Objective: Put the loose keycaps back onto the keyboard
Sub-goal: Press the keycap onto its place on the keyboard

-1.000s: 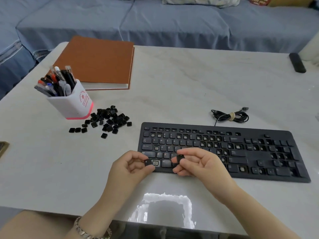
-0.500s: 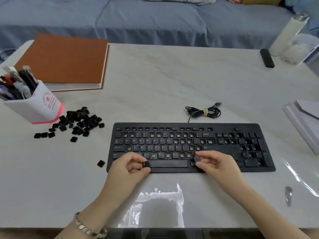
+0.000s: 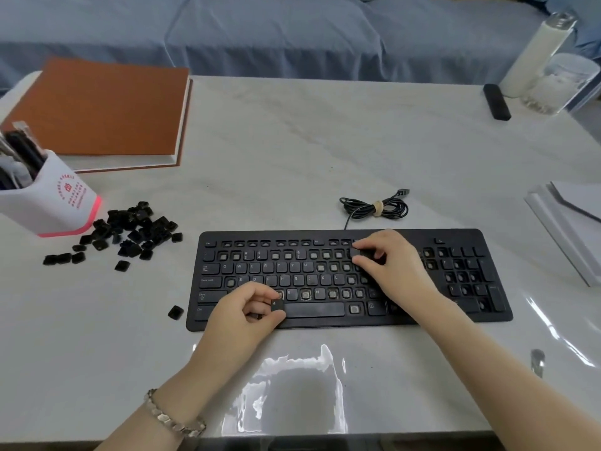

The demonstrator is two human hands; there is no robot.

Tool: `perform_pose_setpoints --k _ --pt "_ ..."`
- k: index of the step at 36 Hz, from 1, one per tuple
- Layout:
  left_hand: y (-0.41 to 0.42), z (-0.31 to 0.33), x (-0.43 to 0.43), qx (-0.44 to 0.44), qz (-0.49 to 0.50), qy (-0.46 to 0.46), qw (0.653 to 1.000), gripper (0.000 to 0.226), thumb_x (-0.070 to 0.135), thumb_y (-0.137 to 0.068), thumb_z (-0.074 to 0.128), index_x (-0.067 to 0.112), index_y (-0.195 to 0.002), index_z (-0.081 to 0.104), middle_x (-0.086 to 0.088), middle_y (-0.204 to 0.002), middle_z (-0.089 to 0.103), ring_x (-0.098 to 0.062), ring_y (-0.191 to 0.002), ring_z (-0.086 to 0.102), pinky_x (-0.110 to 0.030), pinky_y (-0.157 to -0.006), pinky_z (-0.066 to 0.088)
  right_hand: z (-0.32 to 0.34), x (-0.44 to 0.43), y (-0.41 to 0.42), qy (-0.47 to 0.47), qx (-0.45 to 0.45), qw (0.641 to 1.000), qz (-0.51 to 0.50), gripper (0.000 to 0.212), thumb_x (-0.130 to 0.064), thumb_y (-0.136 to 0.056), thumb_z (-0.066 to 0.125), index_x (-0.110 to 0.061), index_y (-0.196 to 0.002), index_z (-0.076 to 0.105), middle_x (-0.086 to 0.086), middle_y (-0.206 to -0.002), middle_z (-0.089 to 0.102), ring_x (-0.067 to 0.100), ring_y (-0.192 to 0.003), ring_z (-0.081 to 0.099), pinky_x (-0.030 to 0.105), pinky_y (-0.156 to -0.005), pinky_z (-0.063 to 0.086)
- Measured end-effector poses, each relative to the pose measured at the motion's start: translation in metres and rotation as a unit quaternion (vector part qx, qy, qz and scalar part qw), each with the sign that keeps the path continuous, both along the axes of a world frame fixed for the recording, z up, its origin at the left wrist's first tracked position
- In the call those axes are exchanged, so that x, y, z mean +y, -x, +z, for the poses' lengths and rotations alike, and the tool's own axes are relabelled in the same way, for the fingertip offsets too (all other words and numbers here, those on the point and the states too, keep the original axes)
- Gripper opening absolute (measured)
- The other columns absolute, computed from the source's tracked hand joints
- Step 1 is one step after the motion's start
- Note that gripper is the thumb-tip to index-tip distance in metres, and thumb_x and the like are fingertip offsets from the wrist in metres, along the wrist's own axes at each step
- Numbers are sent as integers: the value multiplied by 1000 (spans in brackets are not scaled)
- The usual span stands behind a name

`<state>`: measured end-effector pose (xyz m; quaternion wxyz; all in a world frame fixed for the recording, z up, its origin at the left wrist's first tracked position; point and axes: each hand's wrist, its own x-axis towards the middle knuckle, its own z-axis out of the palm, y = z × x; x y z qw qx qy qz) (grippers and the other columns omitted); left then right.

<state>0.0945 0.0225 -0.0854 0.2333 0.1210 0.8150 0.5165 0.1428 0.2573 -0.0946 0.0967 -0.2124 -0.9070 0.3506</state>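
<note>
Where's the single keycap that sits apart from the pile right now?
In the head view, the stray keycap lies on the table just off the front left corner of the keyboard, left of the left hand and nearer than the pile.

The person is wearing a metal bracelet around the left wrist, sitting at about seven o'clock from where I stand. It is made of small flat links in a dull silver-gold tone, catching a little light. The left hand, the right hand and both forearms are showing bare.
</note>
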Motion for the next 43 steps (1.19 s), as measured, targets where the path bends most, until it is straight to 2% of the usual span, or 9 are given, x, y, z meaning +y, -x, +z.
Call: perform_pose_setpoints --k 6,11,15,19,22,27,33,39,43 --pt "1 0 1 -1 4 -4 1000 23 1 -76 74 20 -80 63 5 -68 61 5 -56 54 -5 -60 40 -3 0 3 -4 -18 1000 -2 17 -21 -83 67 -24 -100 69 -11 -94 51 1 -75 46 14 -69 30" --pt "2 -1 2 0 8 -4 1000 23 0 -75 74 20 -79 64 7 -68 61 4 -59 55 -6 -62 40 -4 -1 3 -1 -20 1000 -3 17 -19 -83 67 -25 -100 69 -10 -95 52 0 -75 45 8 -67 32" --pt "2 -1 1 0 9 -4 1000 23 0 -75 74 20 -79 64 7 -69 61 4 -60 56 -6 -62 41 -5 -2 4 -2 -27 1000 -4 18 -19 -84 66 -24 -101 69 -11 -96 51 2 -75 45 11 -66 32" --pt "1 0 1 1 8 -9 1000 23 -1 -75 74 19 -79 64 6 -70 61 3 -60 56 -6 -62 41 -6 -2 3 26 5 999 -21 17 -14 -80 70 -24 -94 69 -11 -91 53 1 -74 48 -2 -69 32" --pt "1 -1 1 3 8 -8 1000 22 -1 -75 74 19 -80 64 6 -71 61 3 -60 55 -6 -62 41 -8 -2 0 42 26 998 -29 17 -14 -80 70 -25 -92 67 -14 -88 56 1 -74 50 0 -69 33" --pt "0 -2 3 14 -1 -7 1000 23 0 -74 75 20 -79 64 7 -69 61 3 -60 56 -7 -61 42 -5 6 -14 96 51 993 -53 16 -12 -82 68 -24 -93 66 -7 -79 58 -4 -65 48 5 -64 37" --pt "-1 1 21 15 -28 -18 999 23 1 -74 75 21 -81 64 5 -73 61 3 -62 57 -6 -62 43 5 48 -47 80 56 991 -96 21 -7 -81 67 -25 -91 65 -10 -82 61 2 -71 53 8 -67 40" --pt "-8 2 52 13 -63 -31 997 24 2 -76 74 23 -83 64 4 -84 62 3 -65 57 -7 -63 43 12 100 -79 81 47 983 -156 20 3 -80 66 -11 -94 66 6 -81 63 -9 -64 56 3 -64 41" --pt "-14 1 71 12 -78 -35 996 25 3 -76 74 25 -82 64 4 -83 62 3 -65 57 -7 -63 43 18 112 -91 177 77 962 -191 19 10 -79 63 -3 -93 64 3 -69 66 -2 -59 63 7 -60 48"
